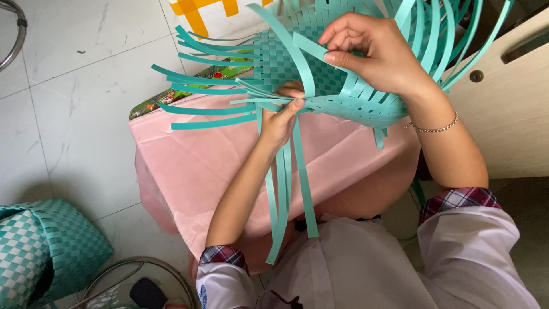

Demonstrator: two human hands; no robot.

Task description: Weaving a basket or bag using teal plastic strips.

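I'm seeing both hands working a half-woven teal basket (343, 74), which is being held up in the air over a pink cloth-covered surface (217, 160), tilted so its open side is facing up and away. The right hand (374, 54) is lying over the woven wall with thumb and forefinger pressed together, pinching one loose teal strip (300, 57) that is curving down across the weave. The left hand (280, 117) is gripping from below, fingers curled shut on the bundle of strips at the basket's lower edge, thumb on top. Loose strip ends (200, 91) are fanning out left past the woven edge, and more are hanging down (286, 189) between the forearms toward the person's lap. Further strips are sticking up beyond the top frame edge. Open room: white tiled floor (80, 114) is lying bare to the left of the pink surface; right side is tighter, with a beige panel with a slot handle (509, 97) sitting just beside the right wrist. A finished teal-and-white woven basket (40, 252) is sitting on the floor at lower left, well apart from the hands. A patterned mat edge (189, 86) is showing under the fanned strips
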